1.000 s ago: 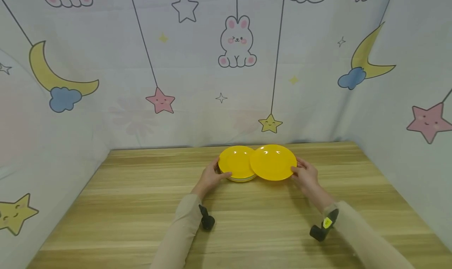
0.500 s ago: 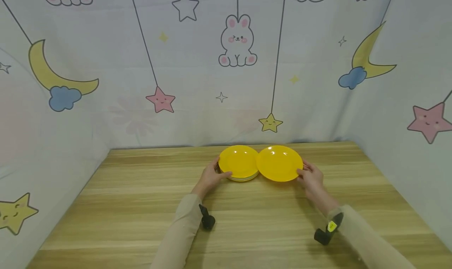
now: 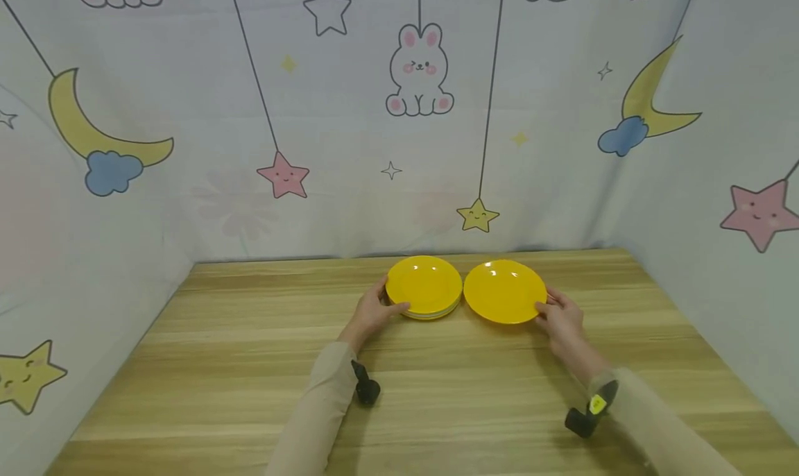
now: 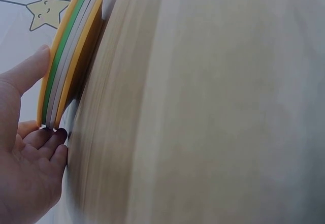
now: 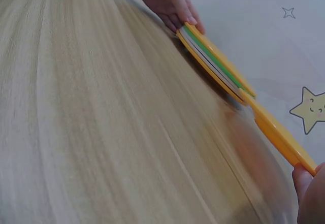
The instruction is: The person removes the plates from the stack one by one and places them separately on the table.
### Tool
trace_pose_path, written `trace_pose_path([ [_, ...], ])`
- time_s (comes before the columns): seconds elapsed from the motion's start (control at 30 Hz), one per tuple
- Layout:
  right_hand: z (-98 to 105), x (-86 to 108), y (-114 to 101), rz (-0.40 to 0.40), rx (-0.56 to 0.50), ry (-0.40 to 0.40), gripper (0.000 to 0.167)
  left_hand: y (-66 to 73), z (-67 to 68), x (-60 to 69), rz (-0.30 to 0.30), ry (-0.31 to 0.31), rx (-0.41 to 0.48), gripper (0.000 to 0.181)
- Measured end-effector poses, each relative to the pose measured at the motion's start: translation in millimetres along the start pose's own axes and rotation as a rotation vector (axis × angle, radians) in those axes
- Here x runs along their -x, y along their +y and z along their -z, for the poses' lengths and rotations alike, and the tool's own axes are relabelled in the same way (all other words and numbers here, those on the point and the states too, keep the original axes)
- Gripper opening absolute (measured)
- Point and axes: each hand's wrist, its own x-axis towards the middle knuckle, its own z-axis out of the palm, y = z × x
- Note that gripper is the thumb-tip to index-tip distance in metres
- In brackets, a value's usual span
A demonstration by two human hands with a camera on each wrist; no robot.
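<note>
A stack of plates (image 3: 424,285) sits near the back of the table. Its top plate is yellow; the left wrist view shows green, whitish and yellow rims (image 4: 63,66) below. My left hand (image 3: 370,316) holds the stack at its left edge, thumb on the upper rim and fingers at the side. Just to the right, my right hand (image 3: 564,325) pinches the right rim of a single yellow plate (image 3: 504,291). In the right wrist view this plate (image 5: 282,135) is held off the table, its far rim close to the stack; whether they touch I cannot tell.
The wooden table (image 3: 406,400) reaches back to a pale curtain (image 3: 349,129) printed with a rabbit, moons and stars. More curtain stands along both sides. A small black camera is worn on each wrist.
My right hand has carried the single plate to the right, from overlapping the stack to beside it. My left hand and the stack have stayed in place.
</note>
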Motion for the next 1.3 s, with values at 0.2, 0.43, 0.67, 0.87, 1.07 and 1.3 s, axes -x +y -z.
trace_pose_path([
  [0.2,8.4,1.1,2.2,-0.018,0.001,0.013,0.058,0.2,-0.5,0.4,-0.008,0.004,-0.006,0.087],
  [0.43,16.1,0.1,6.1,-0.038,0.015,0.034,0.058,0.1,-1.3,0.6,-0.01,0.012,-0.012,0.085],
  [0.67,19.3,2.1,8.8,-0.045,0.028,0.01,0.058,1.0,-0.8,1.6,-0.005,0.011,-0.009,0.086],
  [0.87,21.0,3.7,12.1,-0.047,0.049,-0.009,0.058,3.6,-1.0,4.0,-0.004,0.01,0.003,0.085],
  [1.07,22.6,2.5,14.9,-0.038,0.064,-0.014,0.059,3.9,-1.0,4.0,-0.006,0.009,0.006,0.085],
  [1.3,24.1,0.4,17.4,0.004,0.082,-0.022,0.061,2.3,-1.2,2.8,-0.006,0.009,0.013,0.085],
])
